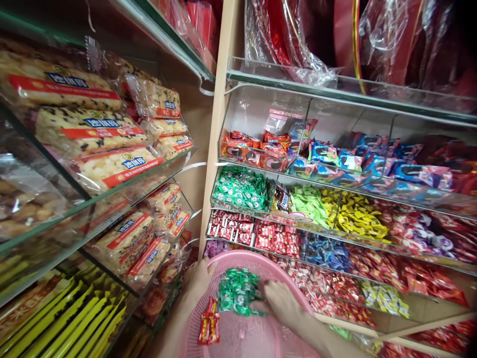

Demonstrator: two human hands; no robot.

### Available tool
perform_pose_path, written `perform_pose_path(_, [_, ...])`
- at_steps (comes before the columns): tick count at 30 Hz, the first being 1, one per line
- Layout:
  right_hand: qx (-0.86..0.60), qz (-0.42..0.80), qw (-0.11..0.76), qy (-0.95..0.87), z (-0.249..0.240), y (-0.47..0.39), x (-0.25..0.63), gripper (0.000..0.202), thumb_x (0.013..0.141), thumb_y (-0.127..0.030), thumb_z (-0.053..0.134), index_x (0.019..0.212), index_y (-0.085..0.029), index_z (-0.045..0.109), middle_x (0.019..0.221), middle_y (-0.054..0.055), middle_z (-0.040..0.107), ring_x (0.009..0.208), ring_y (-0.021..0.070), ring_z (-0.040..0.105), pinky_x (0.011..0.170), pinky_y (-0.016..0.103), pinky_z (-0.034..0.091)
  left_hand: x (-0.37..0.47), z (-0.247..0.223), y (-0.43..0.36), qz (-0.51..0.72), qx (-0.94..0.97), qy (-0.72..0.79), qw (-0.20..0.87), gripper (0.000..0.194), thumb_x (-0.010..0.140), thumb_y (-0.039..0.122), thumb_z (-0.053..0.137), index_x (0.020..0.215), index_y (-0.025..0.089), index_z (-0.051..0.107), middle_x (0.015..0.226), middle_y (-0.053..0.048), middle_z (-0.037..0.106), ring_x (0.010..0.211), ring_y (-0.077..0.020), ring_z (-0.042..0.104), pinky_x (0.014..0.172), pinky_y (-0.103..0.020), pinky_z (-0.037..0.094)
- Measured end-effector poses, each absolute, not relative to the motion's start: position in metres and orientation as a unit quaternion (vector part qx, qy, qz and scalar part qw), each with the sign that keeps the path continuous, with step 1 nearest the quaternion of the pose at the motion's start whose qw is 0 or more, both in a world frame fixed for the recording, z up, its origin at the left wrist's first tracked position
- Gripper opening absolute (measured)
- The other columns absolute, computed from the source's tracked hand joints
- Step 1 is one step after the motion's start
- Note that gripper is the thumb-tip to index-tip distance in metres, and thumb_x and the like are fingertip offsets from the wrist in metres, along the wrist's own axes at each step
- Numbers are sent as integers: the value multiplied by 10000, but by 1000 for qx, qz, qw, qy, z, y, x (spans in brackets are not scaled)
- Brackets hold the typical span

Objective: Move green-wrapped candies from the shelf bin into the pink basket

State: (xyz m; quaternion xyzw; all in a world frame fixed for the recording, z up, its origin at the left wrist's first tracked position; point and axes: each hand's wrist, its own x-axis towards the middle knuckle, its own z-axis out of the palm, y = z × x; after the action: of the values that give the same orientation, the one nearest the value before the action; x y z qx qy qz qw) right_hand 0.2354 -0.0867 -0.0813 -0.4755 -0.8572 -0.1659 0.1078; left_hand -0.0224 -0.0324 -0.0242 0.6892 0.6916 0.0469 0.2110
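Observation:
A pink plastic basket [242, 256] with a mesh wall is at the bottom centre. My left hand [199, 278] is closed on its left rim. Inside lies a pile of green-wrapped candies [238, 291], with a few red-and-yellow packets [209, 325] beside it. My right hand [276, 298] reaches into the basket at the right side of the green pile. Its fingers are curled against the candies and slightly blurred.
Ahead stands a rack of clear bins, with green candies [242, 189], yellow-wrapped candies [359, 216] and blue packets [417, 171]. Glass-edged shelves at the left hold packaged puffed-rice bars [100, 129]. A wooden post [216, 124] separates them. Yellow-green packs [70, 318] stand lower left.

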Motion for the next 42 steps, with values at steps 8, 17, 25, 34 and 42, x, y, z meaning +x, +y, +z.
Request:
perform_pose_path(8, [-605, -138, 33, -783, 108, 5, 196, 234, 992, -316, 423, 932, -165, 591, 887, 84, 690, 734, 171, 657, 564, 244, 360, -19, -31, -31, 48, 692, 686, 217, 451, 954, 405, 305, 1159, 170, 631, 1057, -145, 721, 1015, -252, 673, 771, -298, 453])
perform_pose_path(17, [-607, -168, -89, -772, 131, 100, 194, 254, 911, -133, 475, 1105, -138, 640, 1127, 151, 677, 1140, 248, 546, 868, 308, 403, -23, -35, -29, 46, 684, 694, 220, 488, 952, 431, 277, 1163, 165, 628, 1072, -148, 716, 1046, -269, 662, 788, -315, 456])
perform_pose_path(25, [-653, -137, -111, -737, 126, 113, 185, 346, 853, -353, 635, 1123, -139, 659, 1148, 191, 668, 1151, 296, 546, 892, 376, 400, -29, -40, -24, 54, 687, 693, 213, 508, 956, 424, 257, 1213, 151, 601, 1092, -163, 709, 1055, -294, 659, 808, -350, 468])
perform_pose_path(34, [-656, -121, -118, -736, 128, 113, 185, 318, 848, -160, 599, 1163, -164, 639, 1205, 159, 651, 1175, 268, 547, 903, 365, 418, -28, -36, -24, 40, 681, 699, 216, 505, 958, 433, 260, 1227, 161, 589, 1105, -157, 704, 1067, -284, 654, 837, -350, 467])
perform_pose_path(42, [-641, -134, -99, -750, 134, 106, 189, 300, 877, -150, 550, 1166, -153, 629, 1168, 158, 664, 1150, 253, 574, 887, 321, 447, -28, -34, -27, 47, 678, 699, 222, 489, 951, 415, 265, 1192, 160, 605, 1088, -151, 711, 1072, -258, 653, 829, -313, 460])
